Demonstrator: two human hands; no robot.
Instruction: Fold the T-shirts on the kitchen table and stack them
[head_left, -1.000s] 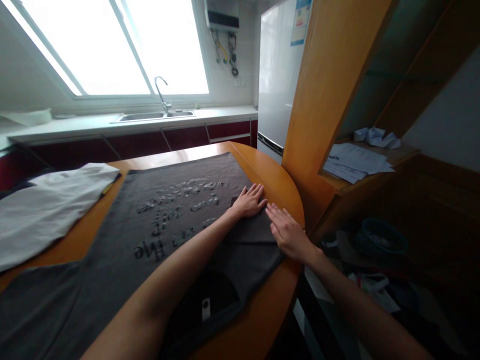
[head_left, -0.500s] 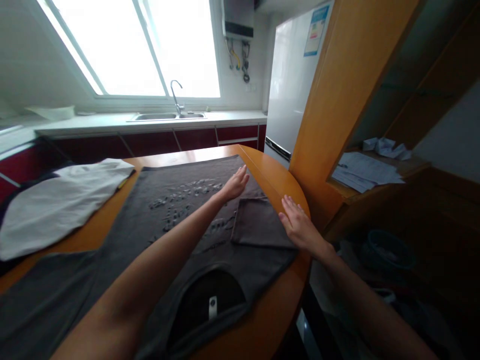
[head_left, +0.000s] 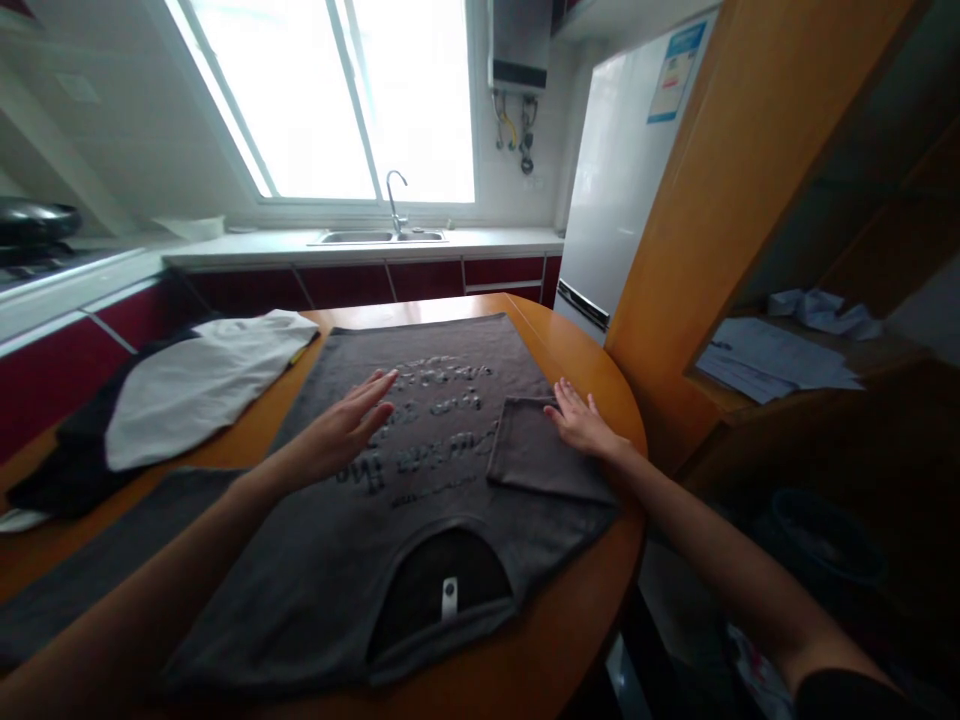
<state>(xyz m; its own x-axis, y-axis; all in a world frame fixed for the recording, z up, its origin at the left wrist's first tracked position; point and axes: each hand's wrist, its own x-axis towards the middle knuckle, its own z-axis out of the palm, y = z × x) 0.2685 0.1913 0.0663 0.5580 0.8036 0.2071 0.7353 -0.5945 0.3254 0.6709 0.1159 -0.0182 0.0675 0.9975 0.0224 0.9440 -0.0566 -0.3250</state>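
Observation:
A dark grey shirt (head_left: 315, 570) with raised lettering lies spread on the orange wooden table (head_left: 592, 360), its neckline and white label towards me. The right sleeve (head_left: 544, 450) is folded inward over the body, while the other sleeve stretches out to the left. My left hand (head_left: 341, 430) is over the left part of the lettering, fingers extended and holding nothing; whether it touches the cloth I cannot tell. At the outer edge of the folded sleeve, my right hand (head_left: 583, 420) rests with its fingers spread.
A white and black garment (head_left: 202, 385) lies at the table's left. Beyond the table are a counter with a sink (head_left: 360, 238) and a fridge (head_left: 622, 170). Papers (head_left: 780, 355) sit on a wooden shelf at the right, above a dim basket (head_left: 825, 535).
My left hand has moved left, from the shirt's upper right area to the left of the lettering. My right hand has shifted slightly inward onto the folded sleeve. The view has turned left.

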